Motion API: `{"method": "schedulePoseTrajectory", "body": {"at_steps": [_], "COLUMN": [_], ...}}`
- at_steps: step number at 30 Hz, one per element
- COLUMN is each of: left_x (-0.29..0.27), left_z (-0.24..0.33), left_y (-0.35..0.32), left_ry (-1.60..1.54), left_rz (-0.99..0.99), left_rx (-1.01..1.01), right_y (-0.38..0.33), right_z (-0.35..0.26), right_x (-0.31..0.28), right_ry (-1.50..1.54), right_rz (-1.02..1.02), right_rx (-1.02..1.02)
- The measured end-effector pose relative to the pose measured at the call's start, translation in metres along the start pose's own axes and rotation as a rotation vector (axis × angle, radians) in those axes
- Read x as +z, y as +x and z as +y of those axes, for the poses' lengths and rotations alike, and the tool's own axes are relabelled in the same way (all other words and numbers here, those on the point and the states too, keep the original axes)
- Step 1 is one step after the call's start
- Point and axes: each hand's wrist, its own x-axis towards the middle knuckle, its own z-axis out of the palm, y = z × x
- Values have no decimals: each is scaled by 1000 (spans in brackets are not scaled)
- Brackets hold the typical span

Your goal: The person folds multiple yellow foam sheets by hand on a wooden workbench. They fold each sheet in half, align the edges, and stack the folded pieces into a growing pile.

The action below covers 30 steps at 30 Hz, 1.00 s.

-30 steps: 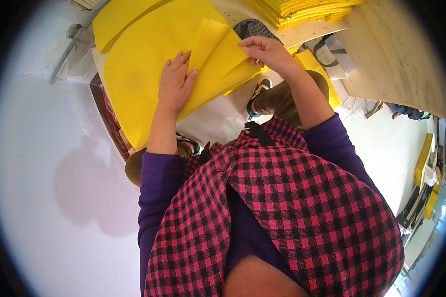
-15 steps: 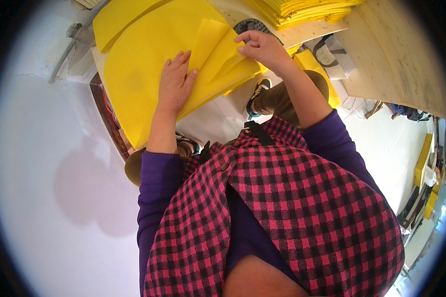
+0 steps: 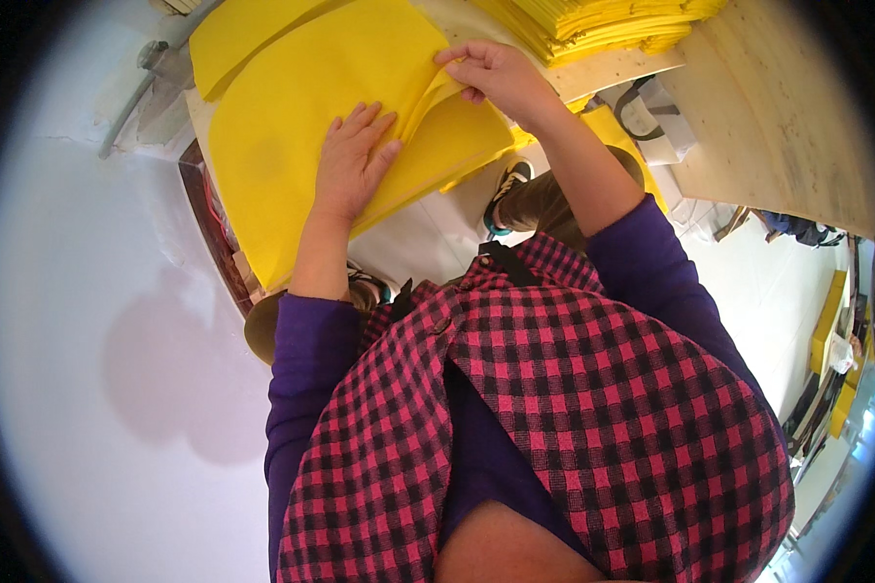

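Observation:
A large yellow cloth-like sheet (image 3: 272, 185) lies on the worktable in front of me. My left hand (image 3: 357, 160) rests on it with fingers stretched out and palm down, close to a raised fold. At the sheet's right side, my right hand (image 3: 498, 83) pinches its edge between thumb and fingers and holds it lifted and bent toward the left. Under the lifted edge, more yellow material (image 3: 462, 136) shows, lying flat near the table's front edge.
A thick stack of folded yellow pieces (image 3: 593, 24) stands at the back right, beside an upright wooden panel (image 3: 778, 126). Another yellow piece (image 3: 248, 39) lies far left. A white bag with dark handles (image 3: 656, 126) is below the table on the right. A pipe (image 3: 131, 112) runs along the left wall.
My right hand has moved a little left and away from me with the sheet's edge, and the loose flap has drawn into a narrower fold. My left hand stays nearly in place.

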Motion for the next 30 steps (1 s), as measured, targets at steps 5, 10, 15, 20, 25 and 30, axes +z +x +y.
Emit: {"method": "schedulePoseTrajectory", "body": {"at_steps": [5,10,15,20,25,30], "left_x": [-3,0,4,5,5,3], "left_z": [1,-4,-9,-9,-10,-10], "left_y": [0,-1,-2,-1,-2,-1], "left_ry": [2,-67,-166,-220,-217,-201], "left_rz": [6,21,36,36,30,15], "left_rx": [46,13,-9,-35,-37,-30], "right_y": [19,26,22,24,19,23], "right_z": [-12,-16,14,77,111,116], "right_x": [10,15,-17,-59,-60,-60], "right_ry": [71,170,132,-424,-812,-799], "right_rz": [11,-23,163,266,227,220], "right_rx": [27,-21,-67,110,209,307]}}
